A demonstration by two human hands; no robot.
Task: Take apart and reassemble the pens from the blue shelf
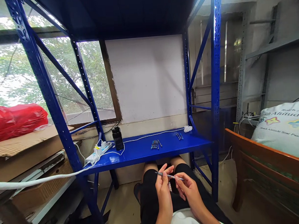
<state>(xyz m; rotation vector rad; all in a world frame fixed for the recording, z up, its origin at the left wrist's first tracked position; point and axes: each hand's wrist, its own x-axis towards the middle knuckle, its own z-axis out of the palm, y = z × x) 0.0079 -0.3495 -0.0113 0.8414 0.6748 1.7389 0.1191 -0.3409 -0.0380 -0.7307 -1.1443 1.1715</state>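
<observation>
Over my lap, a slim pen [170,175] with a dark tip end and a clear-looking barrel lies nearly level between my hands. My left hand [163,189] grips its dark end between thumb and fingers, other fingers stretched out. Thumb and fingertips of my right hand [189,189] pinch the other end. Below the pen, between the hands, is a small shiny piece [170,186] too small to name. On the blue shelf [136,154] ahead lies a row of several pens [156,144], with a smaller group of pens [179,136] further right.
A black bottle [117,138] and a white power strip [98,153] with cables stand on the shelf's left. Blue rack posts [216,89] rise at both sides. A wooden chair [265,159] and a printed sack [284,129] are right; cardboard [29,147] is left.
</observation>
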